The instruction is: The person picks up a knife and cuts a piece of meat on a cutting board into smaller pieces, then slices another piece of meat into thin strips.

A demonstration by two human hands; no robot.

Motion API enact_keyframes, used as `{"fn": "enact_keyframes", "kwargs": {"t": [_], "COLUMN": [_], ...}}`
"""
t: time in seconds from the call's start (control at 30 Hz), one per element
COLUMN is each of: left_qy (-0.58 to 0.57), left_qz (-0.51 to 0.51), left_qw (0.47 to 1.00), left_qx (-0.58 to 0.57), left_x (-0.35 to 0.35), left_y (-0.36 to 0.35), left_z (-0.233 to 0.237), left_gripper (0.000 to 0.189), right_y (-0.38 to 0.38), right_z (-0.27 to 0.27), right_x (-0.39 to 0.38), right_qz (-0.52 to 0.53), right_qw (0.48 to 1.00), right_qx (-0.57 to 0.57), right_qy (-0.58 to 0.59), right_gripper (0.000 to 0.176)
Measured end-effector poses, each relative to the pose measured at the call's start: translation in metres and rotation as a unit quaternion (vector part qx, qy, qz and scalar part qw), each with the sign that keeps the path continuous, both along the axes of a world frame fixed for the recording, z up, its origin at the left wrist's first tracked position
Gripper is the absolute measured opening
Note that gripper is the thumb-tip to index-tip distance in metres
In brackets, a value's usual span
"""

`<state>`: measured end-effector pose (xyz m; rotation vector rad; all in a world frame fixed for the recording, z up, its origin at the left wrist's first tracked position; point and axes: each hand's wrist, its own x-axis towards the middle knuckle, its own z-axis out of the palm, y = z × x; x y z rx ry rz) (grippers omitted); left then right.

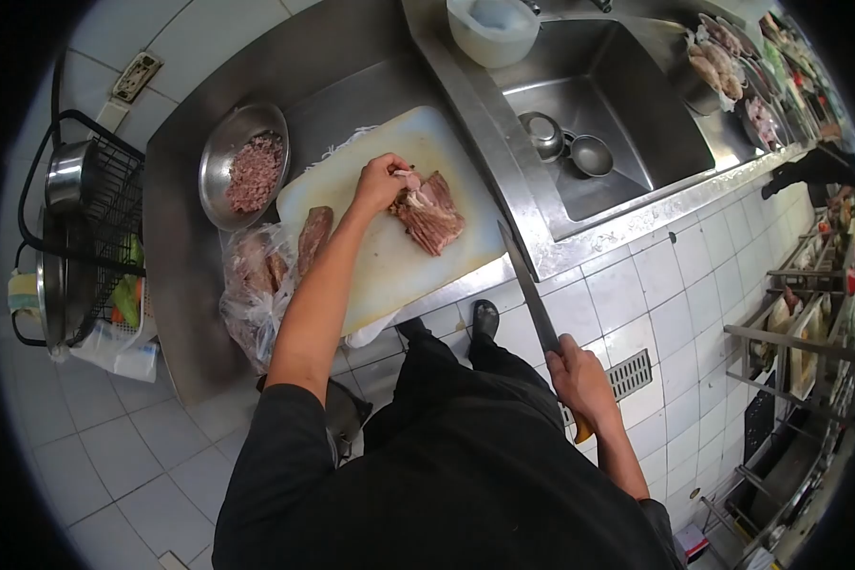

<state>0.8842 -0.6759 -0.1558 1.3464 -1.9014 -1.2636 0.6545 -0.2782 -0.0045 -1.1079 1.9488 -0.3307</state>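
On the pale cutting board point(380, 275) lies a reddish-brown slab of meat point(432, 220) with visible ribbing. My left hand point(380, 182) is closed at its upper left corner, pinching a pale, fatty bit of the meat. Away from the board, to the right and over the floor, my right hand point(579, 380) grips a long knife point(532, 290) by its wooden handle; the blade points up toward the sink edge. Another strip of meat point(314, 237) rests at the board's left edge. Beside it sits a clear plastic bag point(256, 285) with more meat inside.
A metal bowl of chopped meat point(255, 176) stands left of the board. The sink point(627, 104) at right holds metal ladles point(591, 155), with a white tub point(492, 30) behind. A black dish rack point(95, 209) is at far left. Another person point(822, 161) stands at far right.
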Motion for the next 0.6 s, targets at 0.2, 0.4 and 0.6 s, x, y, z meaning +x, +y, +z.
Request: {"fn": "enact_keyframes", "kwargs": {"t": [0.2, 0.4, 0.6], "left_qy": [-0.062, 0.135, 0.252], "left_qz": [-0.021, 0.107, 0.185], "left_qw": [0.998, 0.98, 0.936], "left_qx": [0.002, 0.101, 0.16], "left_x": [-0.008, -0.008, 0.002], "left_y": [0.004, -0.001, 0.01], "left_z": [0.011, 0.007, 0.033], "left_gripper": [0.026, 0.018, 0.019], "right_y": [-0.008, -0.01, -0.016], "right_z": [-0.002, -0.017, -0.023], "right_x": [0.001, 0.003, 0.006], "right_qz": [0.0, 0.031, 0.04], "right_qw": [1.0, 0.999, 0.999], "right_qx": [0.011, -0.013, -0.004], "right_qy": [-0.002, 0.018, 0.015], "right_gripper": [0.022, 0.021, 0.021]}}
